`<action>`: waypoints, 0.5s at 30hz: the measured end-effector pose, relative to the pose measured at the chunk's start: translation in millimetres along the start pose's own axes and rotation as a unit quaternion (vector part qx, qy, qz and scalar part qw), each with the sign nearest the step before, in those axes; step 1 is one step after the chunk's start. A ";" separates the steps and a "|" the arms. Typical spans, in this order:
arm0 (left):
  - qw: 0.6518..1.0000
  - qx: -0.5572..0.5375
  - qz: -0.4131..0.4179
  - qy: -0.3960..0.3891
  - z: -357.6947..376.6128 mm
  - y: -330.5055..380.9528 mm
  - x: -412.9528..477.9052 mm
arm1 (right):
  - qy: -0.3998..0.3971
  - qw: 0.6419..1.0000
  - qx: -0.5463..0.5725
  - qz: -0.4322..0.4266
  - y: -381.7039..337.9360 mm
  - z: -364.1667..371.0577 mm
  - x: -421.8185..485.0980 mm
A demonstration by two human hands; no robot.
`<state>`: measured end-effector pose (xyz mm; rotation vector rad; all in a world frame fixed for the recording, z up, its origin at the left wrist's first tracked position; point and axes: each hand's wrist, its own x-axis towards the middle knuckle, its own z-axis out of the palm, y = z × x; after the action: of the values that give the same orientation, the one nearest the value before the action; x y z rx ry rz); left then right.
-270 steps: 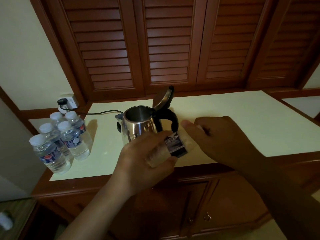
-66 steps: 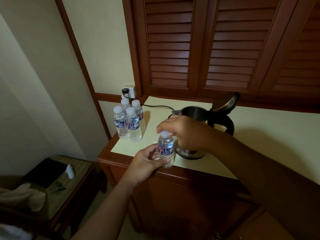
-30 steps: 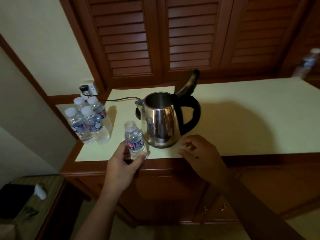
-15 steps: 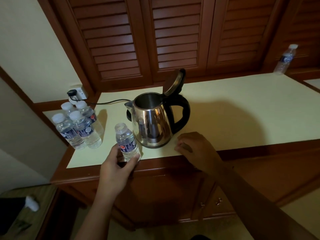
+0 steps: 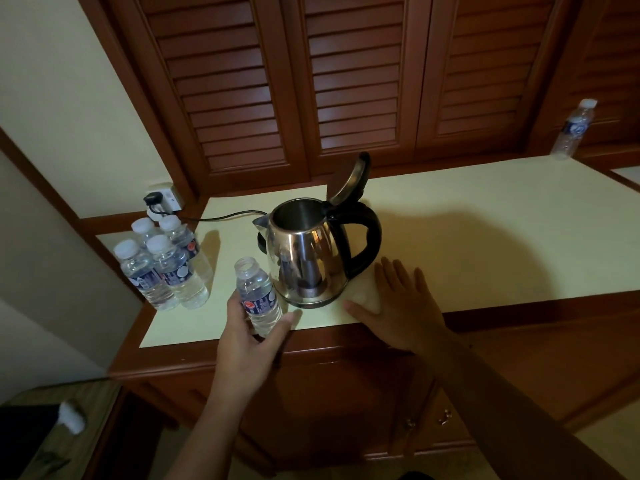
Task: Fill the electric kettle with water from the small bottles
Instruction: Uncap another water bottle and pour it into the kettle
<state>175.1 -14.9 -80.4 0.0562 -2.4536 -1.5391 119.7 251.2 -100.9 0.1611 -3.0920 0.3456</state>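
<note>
A steel electric kettle [image 5: 306, 258] with a black handle stands on the cream counter top [image 5: 485, 230], its lid tipped up and open. Just left of it an uncapped small water bottle [image 5: 258, 297] stands upright near the front edge, and my left hand [image 5: 249, 337] grips its lower part. My right hand [image 5: 401, 303] lies flat on the counter to the right of the kettle's base, fingers spread, holding nothing. Several capped small bottles [image 5: 162, 268] stand grouped at the counter's left end.
Another bottle [image 5: 573, 129] stands at the far right back. The kettle's cord [image 5: 221, 216] runs to a wall socket [image 5: 162, 200] at the back left. Louvred wooden doors rise behind the counter. A low side table [image 5: 52, 434] sits below left.
Since 2.2 s ago the cap has come off the bottle in my left hand. My right hand moved from the bottle's top to the counter and has now flattened with spread fingers.
</note>
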 end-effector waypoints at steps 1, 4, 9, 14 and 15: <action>1.000 -0.004 0.001 0.009 1.4 0.7 1.1 | -0.004 1.000 -0.006 0.002 0.2 0.0 -0.3; 0.999 -0.018 0.007 0.030 3.9 5.8 4.9 | -0.007 1.000 -0.012 0.002 0.6 0.9 1.1; 0.996 -0.031 0.030 0.074 -8.6 32.5 20.0 | 0.001 1.000 -0.013 -0.007 0.8 1.1 3.3; 0.993 0.016 0.073 0.093 -34.5 57.3 50.7 | -0.001 1.000 -0.022 -0.011 0.1 2.6 5.0; 0.991 0.032 0.081 0.098 -38.8 59.9 57.8 | 0.001 1.000 -0.023 -0.010 -0.2 2.5 4.9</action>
<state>133.5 -31.9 -0.2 0.0179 -2.2925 -1.3225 114.9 250.0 -103.1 0.1895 -3.0913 0.2740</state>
